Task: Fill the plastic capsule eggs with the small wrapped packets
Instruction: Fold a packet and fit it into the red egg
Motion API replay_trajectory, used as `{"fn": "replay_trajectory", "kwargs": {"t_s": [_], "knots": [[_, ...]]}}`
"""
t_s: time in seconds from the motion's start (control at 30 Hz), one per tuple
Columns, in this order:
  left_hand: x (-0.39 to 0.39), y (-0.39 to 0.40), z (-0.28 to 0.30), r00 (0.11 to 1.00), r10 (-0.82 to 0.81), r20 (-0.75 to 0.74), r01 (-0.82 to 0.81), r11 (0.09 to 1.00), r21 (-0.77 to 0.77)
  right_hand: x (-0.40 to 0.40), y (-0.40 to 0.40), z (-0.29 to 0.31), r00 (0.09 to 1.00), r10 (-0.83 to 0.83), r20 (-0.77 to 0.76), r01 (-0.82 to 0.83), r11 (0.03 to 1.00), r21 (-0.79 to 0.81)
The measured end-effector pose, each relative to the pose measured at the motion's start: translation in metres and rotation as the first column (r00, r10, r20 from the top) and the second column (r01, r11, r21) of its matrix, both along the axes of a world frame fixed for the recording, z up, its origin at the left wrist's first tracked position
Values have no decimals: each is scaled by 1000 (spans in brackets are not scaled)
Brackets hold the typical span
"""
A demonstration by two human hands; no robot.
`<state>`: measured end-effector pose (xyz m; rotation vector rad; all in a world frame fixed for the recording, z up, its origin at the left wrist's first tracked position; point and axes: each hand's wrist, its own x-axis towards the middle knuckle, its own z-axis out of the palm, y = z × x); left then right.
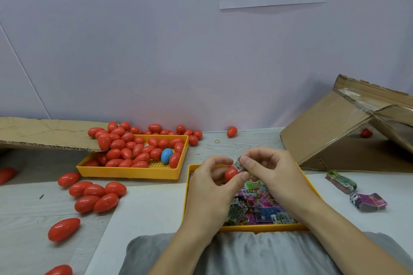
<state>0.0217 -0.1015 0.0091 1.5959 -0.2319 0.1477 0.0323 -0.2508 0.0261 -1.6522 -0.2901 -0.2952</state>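
Red egg [230, 173] in left hand [210, 187]

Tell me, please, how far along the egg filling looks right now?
Whether any closed red eggs are already filled cannot be told. In hand: left hand holds a red egg, right hand pinches a packet. Left: many packets in the near tray.

Red egg half [230, 173] and packet [239, 163] between two hands [245, 176] over yellow tray [263, 227]

Egg tray [134, 172] left; packet tray [263, 227] right (nearer).
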Motion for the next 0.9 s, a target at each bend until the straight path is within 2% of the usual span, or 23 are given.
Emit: {"fn": "replay_trajectory", "kwargs": {"t_s": [0.2,0.5,0.77,0.9], "knots": [[1,0,-2,1000,-17,-13,17,1000,7,-1,0,1,1000,12,-4,-12,999,-40],[2,0,-4,1000,-16,-17,16,1000,11,0,0,0,999,25,-39,-25,1000,7],[2,0,-5,999,-28,31,27,999,33,-1,0,1,1000,-1,-1,1,991,-135],[1,0,-3,998,-7,59,4,998,59,-3,0,3,1000,2,13,0,989,-150]]}}
